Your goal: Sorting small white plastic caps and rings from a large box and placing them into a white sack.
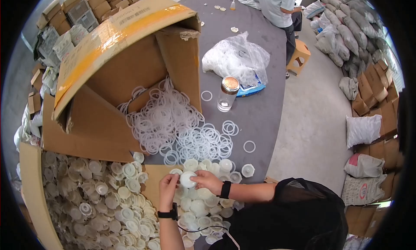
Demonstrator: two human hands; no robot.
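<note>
Over a heap of white plastic caps, my right hand (209, 181) grips a round white cap (187, 179) between its fingers. Close on its left, my left hand (168, 183) is pinched closed near the cap's edge; a pale rim shows at its fingertips, too small to name. Loose translucent rings (203, 141) lie just beyond my hands. They spill from a large pile of rings (162, 113) inside a cardboard box tipped on its side. More white caps (199, 208) lie beneath my hands and toward my body.
The tipped cardboard box (89, 133) stands at the left, above a carton full of caps (95, 198). A clear jar (226, 96) and a plastic bag (236, 57) stand on the grey table (264, 120). Another person (277, 9) sits at the far end, by an orange stool (299, 57).
</note>
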